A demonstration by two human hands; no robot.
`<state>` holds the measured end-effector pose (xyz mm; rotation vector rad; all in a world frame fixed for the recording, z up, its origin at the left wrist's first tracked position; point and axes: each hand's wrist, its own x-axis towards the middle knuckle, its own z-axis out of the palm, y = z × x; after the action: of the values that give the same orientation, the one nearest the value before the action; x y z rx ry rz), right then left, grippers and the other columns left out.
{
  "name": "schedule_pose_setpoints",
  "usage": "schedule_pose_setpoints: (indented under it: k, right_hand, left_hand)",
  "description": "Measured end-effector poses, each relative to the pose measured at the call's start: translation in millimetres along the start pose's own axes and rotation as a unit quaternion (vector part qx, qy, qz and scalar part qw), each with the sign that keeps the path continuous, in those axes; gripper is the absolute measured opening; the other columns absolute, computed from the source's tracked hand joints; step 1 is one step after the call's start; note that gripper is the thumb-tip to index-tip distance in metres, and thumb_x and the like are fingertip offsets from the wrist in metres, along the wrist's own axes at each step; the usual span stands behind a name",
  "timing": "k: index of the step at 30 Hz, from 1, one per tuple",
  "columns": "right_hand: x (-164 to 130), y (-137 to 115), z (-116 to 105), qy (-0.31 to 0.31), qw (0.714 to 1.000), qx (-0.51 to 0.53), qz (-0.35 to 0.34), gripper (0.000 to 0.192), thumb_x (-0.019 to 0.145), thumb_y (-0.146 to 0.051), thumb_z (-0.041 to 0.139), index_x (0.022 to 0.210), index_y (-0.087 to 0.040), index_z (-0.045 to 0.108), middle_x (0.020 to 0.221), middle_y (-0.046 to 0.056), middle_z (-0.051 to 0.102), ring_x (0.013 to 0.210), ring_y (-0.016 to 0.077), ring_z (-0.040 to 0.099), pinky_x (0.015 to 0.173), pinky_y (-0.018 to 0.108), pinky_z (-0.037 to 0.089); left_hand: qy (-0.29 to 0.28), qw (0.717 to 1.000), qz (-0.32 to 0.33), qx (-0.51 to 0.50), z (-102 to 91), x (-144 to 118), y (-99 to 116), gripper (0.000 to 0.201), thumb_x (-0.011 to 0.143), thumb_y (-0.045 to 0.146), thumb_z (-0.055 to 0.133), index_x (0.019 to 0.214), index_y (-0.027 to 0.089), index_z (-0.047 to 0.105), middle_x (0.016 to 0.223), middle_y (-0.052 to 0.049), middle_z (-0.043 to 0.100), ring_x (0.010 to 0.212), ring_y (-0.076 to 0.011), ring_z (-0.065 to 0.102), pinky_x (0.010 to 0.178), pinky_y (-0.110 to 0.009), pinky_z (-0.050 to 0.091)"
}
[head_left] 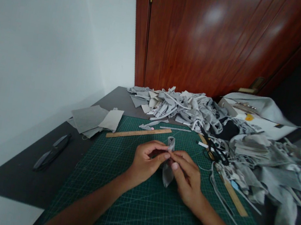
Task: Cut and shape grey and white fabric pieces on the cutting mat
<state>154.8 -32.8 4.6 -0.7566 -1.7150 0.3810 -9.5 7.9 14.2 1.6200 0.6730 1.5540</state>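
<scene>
Between my two hands is a small grey fabric strip point(167, 175), looped at the top and with a pointed tail hanging below. My left hand point(150, 157) pinches it from the left with thumb and forefinger. From the right, my right hand point(187, 175) grips it at the same narrow middle, fingertips nearly meeting those of the left. Both hands are just above the green cutting mat point(132, 218). The exact fold under the fingertips is hidden.
Behind my hands lies a wooden ruler point(138, 133). Fabric scraps point(175, 105) are heaped at the back. Black scissors point(215, 151), another ruler point(235, 199) and more cloth point(281, 178) lie right. Eyeglasses point(52, 151) and flat fabric pieces point(89, 117) sit left. A white box point(259, 122) stands back right.
</scene>
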Motion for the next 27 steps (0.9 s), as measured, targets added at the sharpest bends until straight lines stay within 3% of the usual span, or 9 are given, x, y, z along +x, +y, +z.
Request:
schedule_pose_setpoints:
  k: [5,9,13,16,18,20,22,25,27]
  right_hand:
    - [3,4,-2,-0.026,0.994,0.081,0.069,0.034,0.108,-0.036,0.051,0.128,-0.031,0.078,0.081,0.003,0.071,0.072,0.0198,0.064,0.064,0.031,0.052]
    - [-1,6,-1,-0.046,0.989,0.098,0.098,0.035,0.107,-0.040,0.053,0.130,-0.033,0.077,0.096,0.005,0.080,0.072,0.0222,0.067,0.076,0.038,0.057]
    - [-4,6,1,-0.054,0.990,0.082,0.105,0.034,0.107,-0.038,0.052,0.129,-0.034,0.078,0.101,0.004,0.082,0.071,0.0225,0.068,0.076,0.038,0.057]
    - [-2,7,-1,-0.030,0.995,0.051,0.085,0.029,0.105,-0.033,0.055,0.119,-0.032,0.080,0.089,0.002,0.080,0.065,0.0204,0.066,0.071,0.035,0.055]
    - [1,8,-5,0.020,0.997,0.024,0.069,0.022,0.102,-0.030,0.060,0.110,-0.030,0.080,0.079,0.001,0.074,0.062,0.0191,0.062,0.065,0.032,0.051]
    - [5,11,-10,0.077,0.996,0.004,0.052,0.012,0.098,-0.027,0.066,0.102,-0.029,0.077,0.081,0.001,0.069,0.072,0.0206,0.064,0.067,0.032,0.050]
    - [10,16,-16,0.102,0.994,-0.009,0.037,0.006,0.092,-0.027,0.072,0.098,-0.028,0.072,0.095,0.004,0.067,0.091,0.0241,0.066,0.080,0.037,0.051]
    - [14,24,-20,0.070,0.997,-0.025,0.026,0.018,0.083,-0.028,0.081,0.096,-0.027,0.068,0.121,0.008,0.064,0.117,0.0307,0.062,0.099,0.047,0.048]
    - [15,28,-19,0.046,0.998,-0.042,0.026,0.023,0.080,-0.029,0.084,0.094,-0.027,0.066,0.130,0.010,0.062,0.124,0.0338,0.060,0.104,0.052,0.045]
  left_hand:
    - [-0.001,0.999,-0.001,-0.035,-3.1,2,-1,0.014,0.081,0.029,0.085,0.088,0.018,0.080,0.089,-0.007,0.078,0.080,-0.0176,0.075,0.073,-0.027,0.060]
    - [0.006,1.000,0.002,-0.026,-5.5,3,-1,0.011,0.081,0.025,0.085,0.088,0.019,0.080,0.090,-0.006,0.078,0.080,-0.0169,0.074,0.073,-0.026,0.059]
    - [0.012,1.000,0.007,0.016,-8.4,7,-4,0.006,0.086,0.025,0.079,0.085,0.019,0.080,0.087,-0.006,0.079,0.080,-0.0175,0.074,0.074,-0.027,0.058]
    - [0.027,0.997,0.021,0.070,-10.5,9,-6,0.007,0.088,0.024,0.075,0.085,0.020,0.079,0.084,-0.004,0.079,0.078,-0.0174,0.074,0.074,-0.027,0.057]
    - [0.038,0.992,0.053,0.112,-12.1,11,-5,0.008,0.090,0.021,0.072,0.085,0.020,0.078,0.084,-0.003,0.079,0.078,-0.0168,0.074,0.074,-0.027,0.057]
    - [0.045,0.984,0.091,0.148,-13.8,13,-4,0.009,0.091,0.019,0.069,0.086,0.020,0.077,0.085,-0.002,0.079,0.079,-0.0163,0.073,0.075,-0.027,0.056]
    - [0.048,0.977,0.120,0.171,-15.8,14,-4,0.010,0.092,0.019,0.067,0.086,0.021,0.076,0.085,-0.002,0.078,0.081,-0.0167,0.073,0.079,-0.029,0.057]
    - [0.051,0.971,0.138,0.190,-18.8,16,-5,0.011,0.094,0.021,0.066,0.087,0.022,0.074,0.086,-0.002,0.078,0.084,-0.0176,0.073,0.088,-0.033,0.057]
    - [0.056,0.970,0.135,0.193,-20.7,17,-7,0.011,0.095,0.022,0.065,0.088,0.022,0.074,0.087,-0.001,0.078,0.085,-0.0177,0.073,0.089,-0.033,0.056]
